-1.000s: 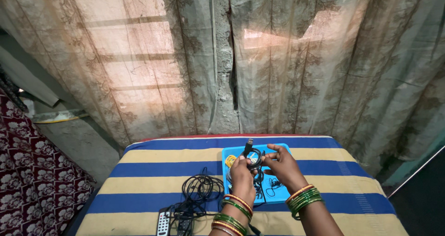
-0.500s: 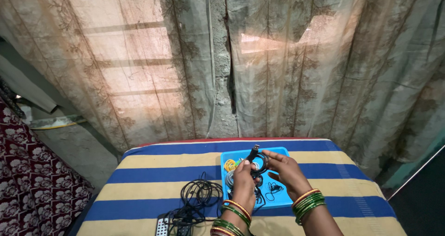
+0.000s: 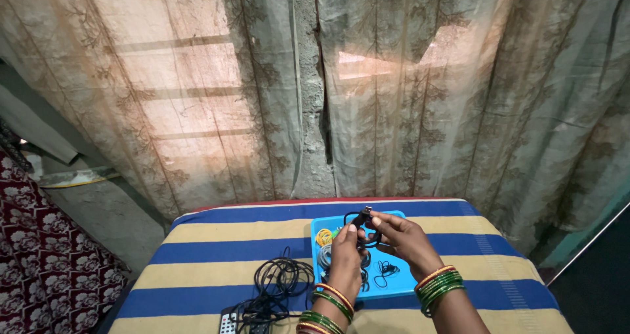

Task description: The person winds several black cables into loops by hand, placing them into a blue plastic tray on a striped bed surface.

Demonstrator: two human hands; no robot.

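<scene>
Here, at the far left, a dark red cloth with white flowers (image 3: 39, 255) hangs beside the table. The table has a striped cloth (image 3: 216, 249) in blue and yellow on it. Near the front edge lies a small remote control (image 3: 228, 322). Just beside it, a loose pile of black cables (image 3: 279, 285) sits in a messy heap on the stripes, not yet wound up.

Next comes a blue tray (image 3: 401, 283). In its left part there are yellow rubber bands (image 3: 324, 236) and a grey coil of cable (image 3: 325, 255). A thin black cable (image 3: 385, 270) lies in the tray too, in a small loose bundle.

The left hand (image 3: 346, 254) is closed around a black cable (image 3: 367, 232) that is looped into a ring. It holds the ring up, just over the tray. The plug end sticks up at the top of the ring. The right hand (image 3: 405, 241) pinches the same cable near the plug with its fingertips, so both hands hold it tight. Both wrists wear green and orange bangles.

This cable looks almost coiled, I think, but it has no band around it that I can see. The heap on the left still looks untouched, so a lot of winding is left.

Behind it all hangs a thin patterned curtain (image 3: 459, 98).
</scene>
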